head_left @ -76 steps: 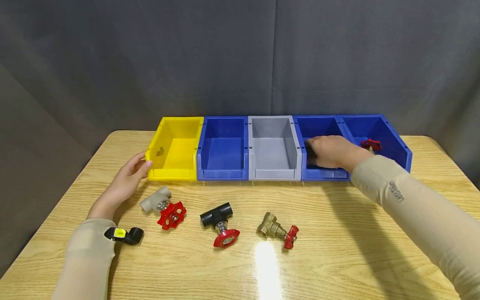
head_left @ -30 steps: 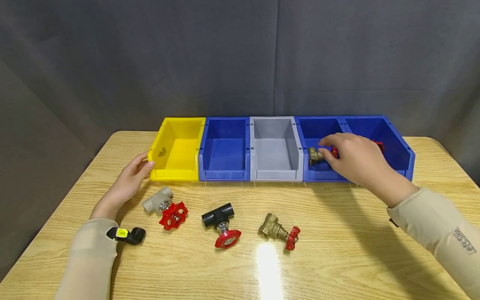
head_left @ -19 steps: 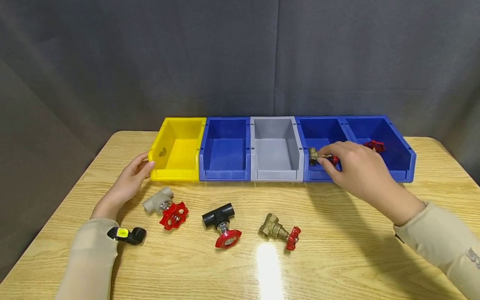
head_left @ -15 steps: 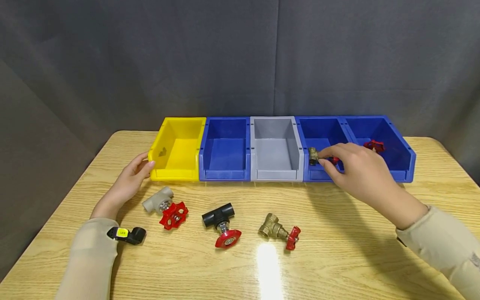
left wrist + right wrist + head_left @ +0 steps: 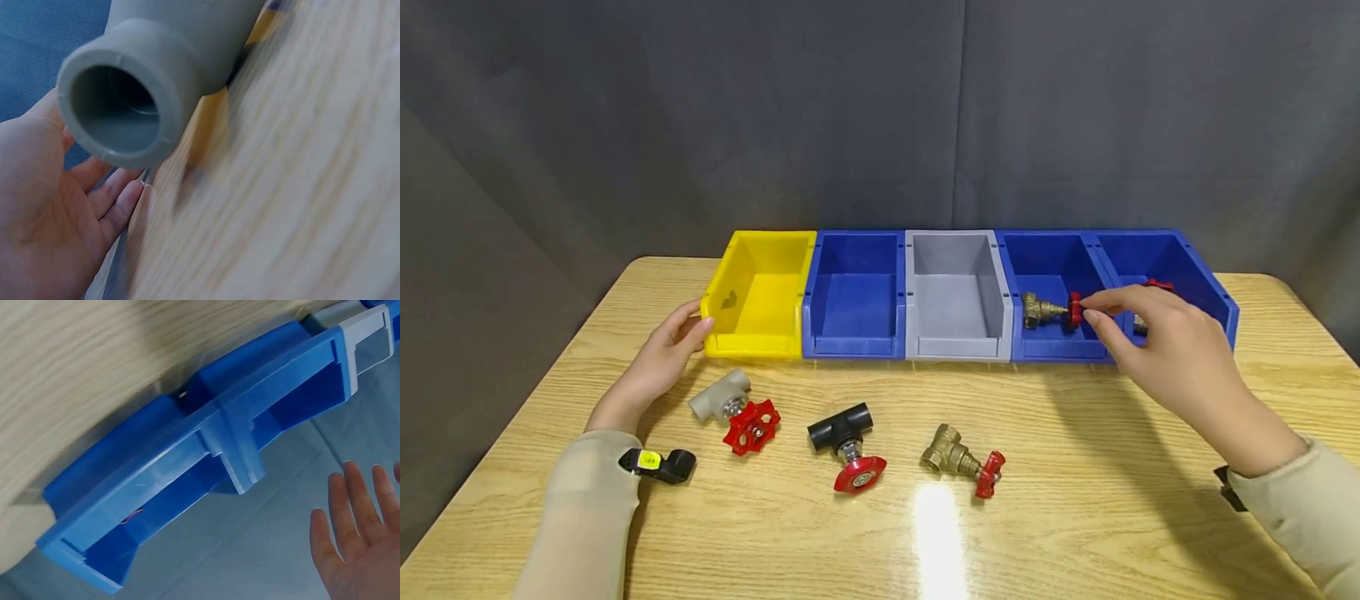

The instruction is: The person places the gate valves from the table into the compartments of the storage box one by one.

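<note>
In the head view my left hand touches the front left corner of the yellow bin with thumb and fingertips; in the left wrist view its fingers lie loosely extended. My right hand is over the front of the two blue bins at the right. Its thumb and index tips are beside the red handwheel of a brass gate valve, which lies in the left one of these bins. The right wrist view shows that hand's fingers spread and straight. The rightmost blue bin holds another red-wheeled valve, partly hidden by my hand.
On the table lie a grey tee-shaped valve, a black one and a brass one, all with red handwheels. Another blue bin and a grey bin stand between the yellow and right blue bins.
My right hand came up out of the blue bin and has drawn back rightward, from the brass valve's body to its handwheel end. The valve stays in the bin. My left hand has kept its place.
</note>
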Available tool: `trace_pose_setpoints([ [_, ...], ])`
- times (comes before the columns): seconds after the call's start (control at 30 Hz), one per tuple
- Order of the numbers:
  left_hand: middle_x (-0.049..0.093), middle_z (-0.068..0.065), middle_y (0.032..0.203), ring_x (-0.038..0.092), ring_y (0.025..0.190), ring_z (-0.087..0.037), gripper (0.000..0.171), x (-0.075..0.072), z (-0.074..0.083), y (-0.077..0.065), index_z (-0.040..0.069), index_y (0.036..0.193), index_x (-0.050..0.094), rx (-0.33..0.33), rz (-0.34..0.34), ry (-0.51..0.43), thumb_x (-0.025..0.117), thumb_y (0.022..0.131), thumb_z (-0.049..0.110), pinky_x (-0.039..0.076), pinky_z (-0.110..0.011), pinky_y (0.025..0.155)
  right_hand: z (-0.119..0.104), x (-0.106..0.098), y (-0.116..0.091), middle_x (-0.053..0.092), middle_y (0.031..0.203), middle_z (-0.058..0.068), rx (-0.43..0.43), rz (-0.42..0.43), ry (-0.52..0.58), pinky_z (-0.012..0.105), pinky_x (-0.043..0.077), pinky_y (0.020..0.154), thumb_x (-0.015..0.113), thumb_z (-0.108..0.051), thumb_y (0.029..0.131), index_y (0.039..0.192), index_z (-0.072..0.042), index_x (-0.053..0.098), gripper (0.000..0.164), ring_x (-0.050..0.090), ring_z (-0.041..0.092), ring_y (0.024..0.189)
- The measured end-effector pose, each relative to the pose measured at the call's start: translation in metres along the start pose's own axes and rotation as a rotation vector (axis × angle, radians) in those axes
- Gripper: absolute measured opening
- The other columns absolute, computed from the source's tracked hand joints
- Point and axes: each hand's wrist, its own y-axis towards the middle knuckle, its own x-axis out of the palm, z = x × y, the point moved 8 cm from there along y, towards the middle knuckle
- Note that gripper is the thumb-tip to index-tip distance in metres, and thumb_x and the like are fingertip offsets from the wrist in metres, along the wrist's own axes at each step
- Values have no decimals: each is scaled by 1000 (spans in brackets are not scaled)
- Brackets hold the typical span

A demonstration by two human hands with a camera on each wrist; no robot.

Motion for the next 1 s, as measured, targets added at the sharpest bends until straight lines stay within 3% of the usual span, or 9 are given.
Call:
trace_pose_setpoints([
  [0.13,39,-29,148,39,133,-43,63,1,1,0,7,157,21,-6,-9,-6,39,107,40,31,-60,111,12,-6,-4,72,101,9,17,46,18,40,42,69,70,-13,92,106,-11,75,14,63,28,95],
  [0.27,39,-29,148,39,134,-43,63,0,2,1,7,157,22,-4,-5,-6,39,107,41,31,-60,111,24,-12,-6,73,98,8,54,93,49,27,36,67,71,-14,92,107,-11,75,15,55,2,87],
  [0.43,39,-29,148,39,134,-42,62,0,2,1,7,157,22,0,-3,-7,38,107,40,31,-59,110,38,-21,-7,72,98,13,106,153,85,24,35,66,70,-14,93,109,-7,74,18,42,-20,84],
  [0.53,39,-29,148,39,134,-42,63,-1,0,1,7,157,22,-3,-1,-11,39,107,40,31,-59,110,50,-26,-8,70,94,-14,148,182,88,20,35,67,69,-18,94,109,-5,74,20,41,-22,84],
  [0.67,37,-28,150,38,136,-43,63,-1,-1,0,7,158,20,-13,-3,-13,39,107,40,30,-60,111,73,-33,-10,47,90,-47,206,229,127,13,34,70,68,-21,96,106,-2,74,23,43,-20,83],
  [0.8,36,-28,151,36,137,-43,64,0,-4,0,9,158,19,-31,-6,-7,39,107,41,30,-60,111,92,-40,-15,49,89,-47,240,269,137,7,33,70,65,-21,98,105,1,74,25,45,-18,80],
  [1.0,38,-28,150,38,135,-42,63,0,-2,0,8,158,20,-13,-6,-16,39,107,41,31,-59,111,116,-46,-21,49,86,-46,357,272,116,6,34,65,59,-30,100,111,0,72,34,45,-17,77],
])
